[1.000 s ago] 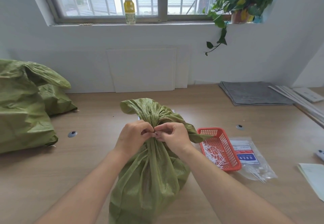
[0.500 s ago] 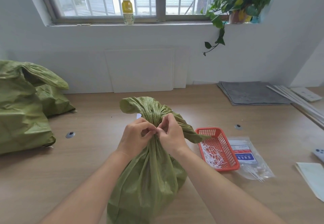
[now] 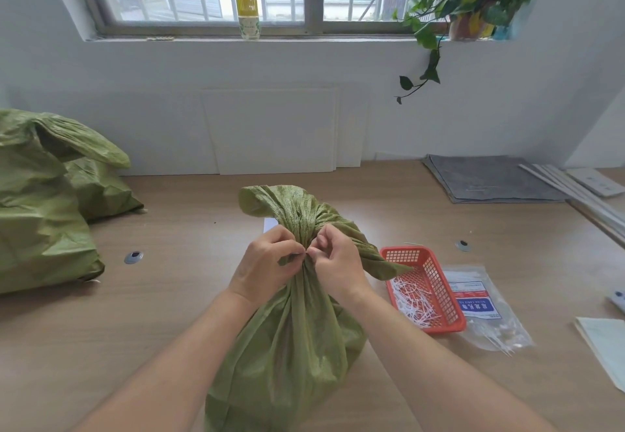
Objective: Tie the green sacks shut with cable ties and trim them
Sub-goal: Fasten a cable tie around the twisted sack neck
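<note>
A green woven sack (image 3: pixel 291 340) stands upright at the table's near middle, its top gathered into a neck and flopping over behind. My left hand (image 3: pixel 263 266) and my right hand (image 3: pixel 334 262) pinch together at the front of that neck, fingertips touching. A thin pale bit shows between the fingertips, likely a cable tie; most of it is hidden by the fingers. An orange mesh basket (image 3: pixel 436 262) to the right holds several white cable-tie offcuts (image 3: pixel 414 303). A clear packet of cable ties (image 3: pixel 487 313) lies beside it.
More green sacks (image 3: pixel 44 215) lie piled at the left. A grey folded mat (image 3: pixel 490 178) and pale strips (image 3: pixel 581 191) sit at the back right. A white sheet (image 3: pixel 605 340) lies at the right edge. Metal grommets (image 3: pixel 133 257) are set into the wooden table.
Both hands have stayed at the sack's neck, working their fingertips. The right hand's fingers have curled in tighter against the left thumb; the sack has barely shifted.
</note>
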A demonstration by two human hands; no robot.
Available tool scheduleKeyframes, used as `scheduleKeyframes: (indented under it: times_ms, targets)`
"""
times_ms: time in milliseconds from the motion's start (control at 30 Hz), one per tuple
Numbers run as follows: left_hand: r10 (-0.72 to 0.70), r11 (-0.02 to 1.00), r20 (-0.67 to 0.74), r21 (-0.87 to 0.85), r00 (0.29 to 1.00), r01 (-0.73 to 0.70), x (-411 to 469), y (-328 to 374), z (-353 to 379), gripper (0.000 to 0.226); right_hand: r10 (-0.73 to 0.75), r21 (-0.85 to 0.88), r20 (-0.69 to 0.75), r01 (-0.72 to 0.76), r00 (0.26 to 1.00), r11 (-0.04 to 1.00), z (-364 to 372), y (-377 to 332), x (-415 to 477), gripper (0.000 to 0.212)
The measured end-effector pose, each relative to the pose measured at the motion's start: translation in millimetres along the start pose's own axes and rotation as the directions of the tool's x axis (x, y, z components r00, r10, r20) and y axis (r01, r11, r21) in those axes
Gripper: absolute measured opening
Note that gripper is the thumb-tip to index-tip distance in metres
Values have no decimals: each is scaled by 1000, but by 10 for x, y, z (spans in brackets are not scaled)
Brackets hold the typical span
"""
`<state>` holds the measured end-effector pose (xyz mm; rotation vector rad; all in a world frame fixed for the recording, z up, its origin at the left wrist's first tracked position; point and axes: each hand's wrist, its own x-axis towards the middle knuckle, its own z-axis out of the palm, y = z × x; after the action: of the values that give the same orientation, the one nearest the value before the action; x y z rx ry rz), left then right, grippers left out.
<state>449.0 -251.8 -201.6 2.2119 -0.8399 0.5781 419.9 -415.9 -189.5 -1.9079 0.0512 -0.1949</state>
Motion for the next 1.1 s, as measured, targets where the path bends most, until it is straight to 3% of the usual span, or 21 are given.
scheduleKeyframes:
  times_ms: [167, 400, 500, 600, 667, 733, 800, 900, 1100]
  targets:
    - [-100, 995, -35, 8, 994, 100, 14, -98, 15, 12, 50, 115, -7, -49, 999, 992, 35, -27, 81, 40]
    - [-273, 957, -64, -123, 960, 264, -42, -209, 21, 12, 72, 223, 23, -76, 997, 972, -19, -73, 136, 26]
    - [-278, 952, -67, -154, 958, 266, -42, -209, 28, 14, 40, 43, 71, -43, 997, 998, -87, -54, 193, 10]
    - [-269, 947, -61, -198, 961, 253, -46, -216, 51, 11, -68, -231, 188, 111, 980, 967, -152, -152, 190, 13]
    - [-220, 960, -53, -189, 974, 206, -33, -190, 78, 7, -124, -396, 280, 232, 952, 888, -160, -218, 191, 24]
    - [-198, 966, -71, -182, 978, 182, -20, -161, 93, 17, -72, -527, 339, 253, 938, 812, -159, -277, 236, 22]
    - [-190, 967, -92, -187, 977, 171, -14, -147, 100, 12, -10, -655, 378, 275, 926, 704, -156, -314, 285, 23]
    - [-168, 975, -97, -165, 981, 151, 7, -141, 100, 8, 16, -723, 429, 333, 903, 605, -173, -350, 313, 27]
    - [-156, 975, -71, -174, 985, 142, -80, -235, 68, 9, 86, -492, 502, 202, 861, 847, -216, -403, 316, 26]
